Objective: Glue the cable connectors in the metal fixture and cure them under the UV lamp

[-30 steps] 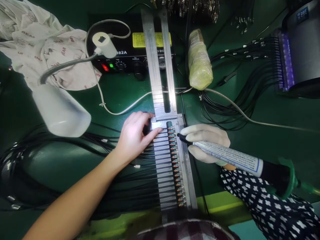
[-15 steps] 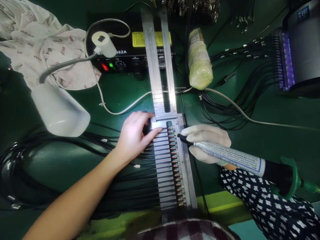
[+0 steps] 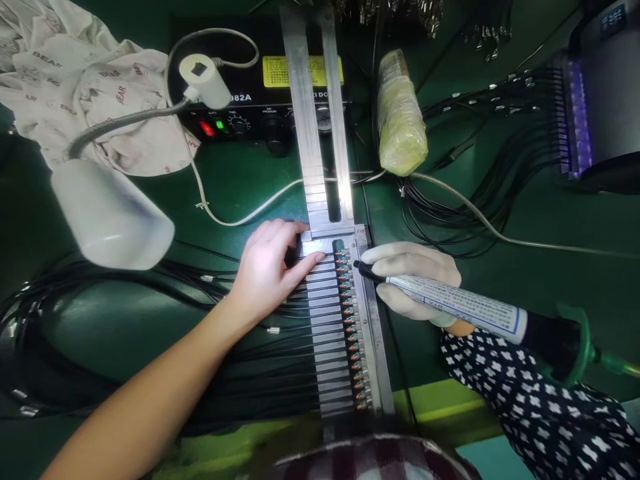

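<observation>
My bare left hand [image 3: 264, 270] grips the upper left corner of a slotted metal jig [image 3: 327, 313], the thumb lying across its top cables and the fingers bent at its edge. Thin black cables [image 3: 295, 363] lie in the jig's slots and end in a column of small connectors [image 3: 356, 337] with coloured wires. In a white glove, my right hand [image 3: 417, 267] is closed around a glue dispensing syringe [image 3: 460, 307] with a printed label. Its black tip points left at the upper connectors, close to the jig's right rail. Whether the tip touches one I cannot tell.
Behind the jig, a metal bar [image 3: 301, 133] crosses in front of a black dispenser controller [image 3: 240, 117]. A white lamp [image 3: 113, 213] and patterned cloth [image 3: 115, 127] lie left. A wrapped yellowish bundle [image 3: 403, 127] and a purple-lit device [image 3: 580, 120] with cables stand right.
The syringe tip has shifted slightly right, off the connector it was at. My left hand keeps its place on the jig. The whole view has moved a little.
</observation>
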The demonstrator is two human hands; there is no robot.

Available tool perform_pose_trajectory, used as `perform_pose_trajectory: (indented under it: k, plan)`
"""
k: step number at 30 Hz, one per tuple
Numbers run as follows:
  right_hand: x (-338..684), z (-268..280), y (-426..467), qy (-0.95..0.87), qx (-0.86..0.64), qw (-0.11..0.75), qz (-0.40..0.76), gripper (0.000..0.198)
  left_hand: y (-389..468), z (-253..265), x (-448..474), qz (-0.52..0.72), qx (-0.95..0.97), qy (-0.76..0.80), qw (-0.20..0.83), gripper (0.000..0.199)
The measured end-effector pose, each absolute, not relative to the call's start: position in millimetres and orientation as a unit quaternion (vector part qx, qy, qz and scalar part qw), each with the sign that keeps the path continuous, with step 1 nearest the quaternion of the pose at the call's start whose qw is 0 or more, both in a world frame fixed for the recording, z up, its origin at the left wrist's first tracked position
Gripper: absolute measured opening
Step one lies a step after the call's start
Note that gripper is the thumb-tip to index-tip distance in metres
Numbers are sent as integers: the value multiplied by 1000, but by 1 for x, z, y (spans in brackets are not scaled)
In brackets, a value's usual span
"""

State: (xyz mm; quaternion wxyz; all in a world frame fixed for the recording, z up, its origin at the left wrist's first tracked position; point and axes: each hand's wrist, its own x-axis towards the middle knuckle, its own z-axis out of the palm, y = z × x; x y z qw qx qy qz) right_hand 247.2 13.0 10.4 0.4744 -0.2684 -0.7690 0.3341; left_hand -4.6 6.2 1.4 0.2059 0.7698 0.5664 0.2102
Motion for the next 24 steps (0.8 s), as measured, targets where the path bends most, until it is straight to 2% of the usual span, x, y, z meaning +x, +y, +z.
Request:
perform_pose_trajectory:
  k: [9, 14, 24]
  plan:
    - [253, 21, 1, -760, -259, 496, 331, 29, 5, 2, -5, 204, 767, 571, 208, 36]
    - [250, 18, -3, -773, -260, 477, 330, 24, 5, 2, -5, 206, 770, 570, 201, 36]
    - [249, 9, 0, -779, -264, 466, 327, 26, 6, 3, -4, 206, 769, 570, 204, 36]
